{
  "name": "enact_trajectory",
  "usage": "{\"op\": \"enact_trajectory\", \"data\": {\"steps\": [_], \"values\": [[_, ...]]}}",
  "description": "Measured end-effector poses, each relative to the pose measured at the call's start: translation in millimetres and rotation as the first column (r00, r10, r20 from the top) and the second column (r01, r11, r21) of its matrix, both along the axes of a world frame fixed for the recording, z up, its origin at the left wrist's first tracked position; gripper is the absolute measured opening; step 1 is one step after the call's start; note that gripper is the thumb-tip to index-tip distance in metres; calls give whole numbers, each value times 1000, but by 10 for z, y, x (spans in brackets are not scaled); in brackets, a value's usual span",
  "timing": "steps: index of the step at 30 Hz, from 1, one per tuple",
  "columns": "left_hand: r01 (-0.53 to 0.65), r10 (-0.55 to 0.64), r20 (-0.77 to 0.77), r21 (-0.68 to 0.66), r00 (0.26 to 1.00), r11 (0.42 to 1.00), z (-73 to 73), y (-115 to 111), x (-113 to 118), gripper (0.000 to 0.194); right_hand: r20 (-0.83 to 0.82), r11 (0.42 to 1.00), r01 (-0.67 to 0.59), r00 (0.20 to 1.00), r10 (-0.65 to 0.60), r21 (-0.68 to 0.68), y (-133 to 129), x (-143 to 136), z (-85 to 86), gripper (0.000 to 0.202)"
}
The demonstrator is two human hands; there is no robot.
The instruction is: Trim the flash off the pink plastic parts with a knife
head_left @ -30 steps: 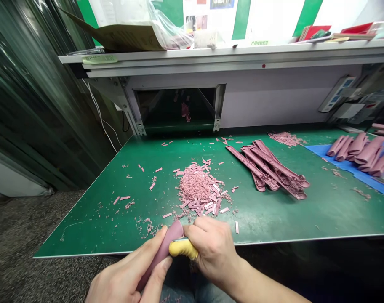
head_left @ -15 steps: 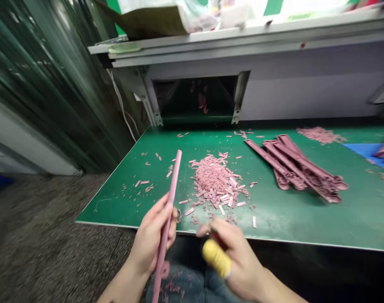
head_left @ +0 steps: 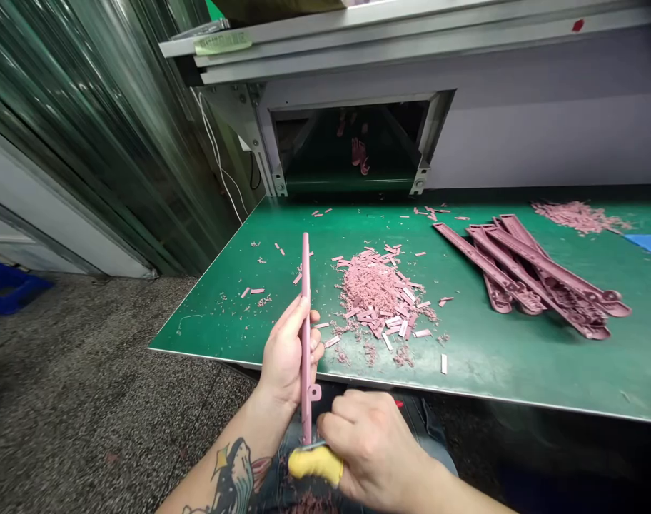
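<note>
2 hands (head_left: 285,353) (head_left: 371,439) grip a pink strip (head_left: 305,328) and yellow tool (head_left: 318,462); scrap-littered green table (head_left: 507,371), speckled floor (head_left: 143,392)

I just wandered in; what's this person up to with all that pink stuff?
The left hand grips a long pink part. At its near end, the right hand holds a thin metal tool, with a yellow cover apparently on the thumb. On the green table lie a heap of pink scraps and, to its right, a stack of long pink pieces.

The strip (head_left: 305,339) is pink, the tabletop (head_left: 491,371) green.
</note>
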State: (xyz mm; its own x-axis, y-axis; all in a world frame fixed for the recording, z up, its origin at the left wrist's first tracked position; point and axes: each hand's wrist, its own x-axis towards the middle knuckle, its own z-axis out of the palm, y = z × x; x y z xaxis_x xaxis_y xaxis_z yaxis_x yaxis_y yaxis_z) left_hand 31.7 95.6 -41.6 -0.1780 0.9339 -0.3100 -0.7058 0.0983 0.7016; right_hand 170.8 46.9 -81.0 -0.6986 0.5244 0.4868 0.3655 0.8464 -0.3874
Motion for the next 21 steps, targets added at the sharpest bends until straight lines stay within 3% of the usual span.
{"op": "enact_trajectory", "data": {"steps": [3,6,9,14,16,18,21], "values": [[40,-39,88,-8,995,999,23,6,-38,15,-65,997,-63,996,61,-34,-22,28,-9,56],[116,-115,210,8,971,993,62,-9,-53,24,-134,984,29,990,-53,-173,8,38,11,63],[162,-170,313,52,934,985,103,-34,-32,31,-103,975,88,988,-111,-204,47,19,29,66],[197,-219,403,94,889,976,134,-45,10,36,-66,995,13,998,-20,-103,23,-4,27,58],[194,-216,410,96,886,976,138,-33,11,36,-117,979,-100,990,80,-175,-39,3,20,56],[186,-205,404,86,892,979,140,-15,-3,36,-261,893,-225,957,127,-391,-137,19,-3,55],[158,-166,360,53,918,986,132,13,-54,34,-373,618,-281,927,-21,-734,-324,61,-86,58]]}}
